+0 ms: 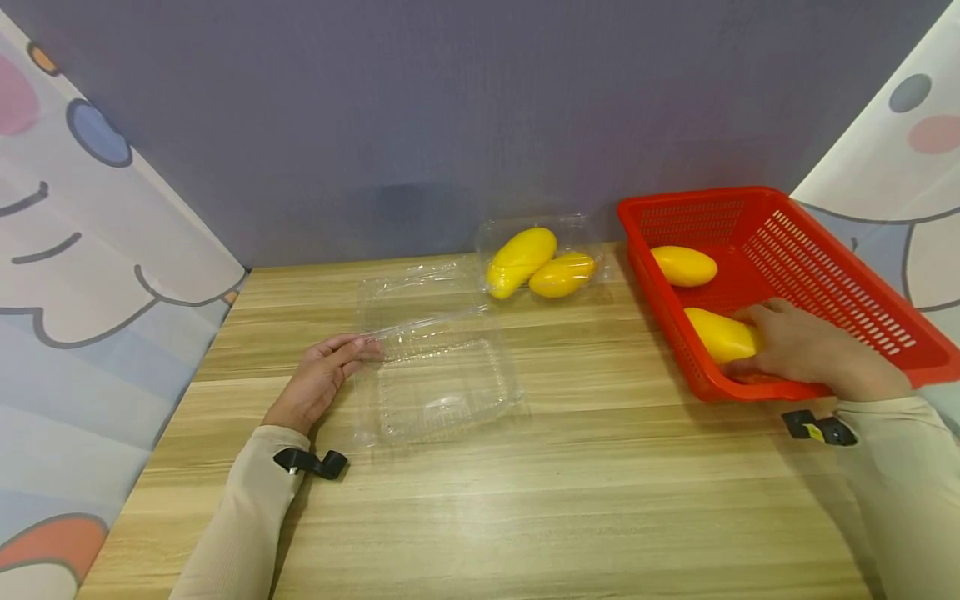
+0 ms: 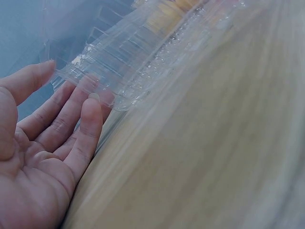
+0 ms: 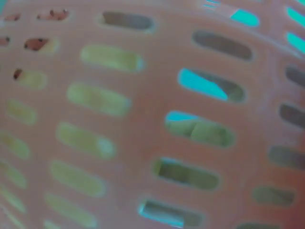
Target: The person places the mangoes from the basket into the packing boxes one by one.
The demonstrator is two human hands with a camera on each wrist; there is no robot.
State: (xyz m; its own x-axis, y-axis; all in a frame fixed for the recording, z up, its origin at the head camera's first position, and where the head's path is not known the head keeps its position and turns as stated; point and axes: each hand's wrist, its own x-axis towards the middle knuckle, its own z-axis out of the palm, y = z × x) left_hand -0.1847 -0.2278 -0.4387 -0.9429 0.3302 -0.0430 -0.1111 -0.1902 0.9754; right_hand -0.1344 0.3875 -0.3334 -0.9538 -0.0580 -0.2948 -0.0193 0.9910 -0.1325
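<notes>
My left hand [image 1: 330, 371] is at the left side of an unfolded clear plastic clamshell box [image 1: 442, 392], which lies on the table. In the left wrist view, thumb and fingers hold the ribbed edge [image 2: 119, 62] of the box, with some fingertips seen through the plastic. Over on the right, my right hand [image 1: 798, 346] reaches into a red plastic basket [image 1: 675, 350] and grips a yellow mango [image 1: 722, 335] near its front wall. Another mango [image 1: 686, 267] lies farther back in the basket. The right wrist view shows mostly the slotted basket wall [image 3: 147, 105], which hides the hand.
Behind the unfolded box, a second clear clamshell [image 1: 577, 225] holds two mangoes [image 1: 522, 260] against the grey back wall [image 1: 450, 125]. Wood-grain table [image 1: 480, 517] extends in front of the boxes. Patterned cloth panels [image 1: 90, 250] flank both sides.
</notes>
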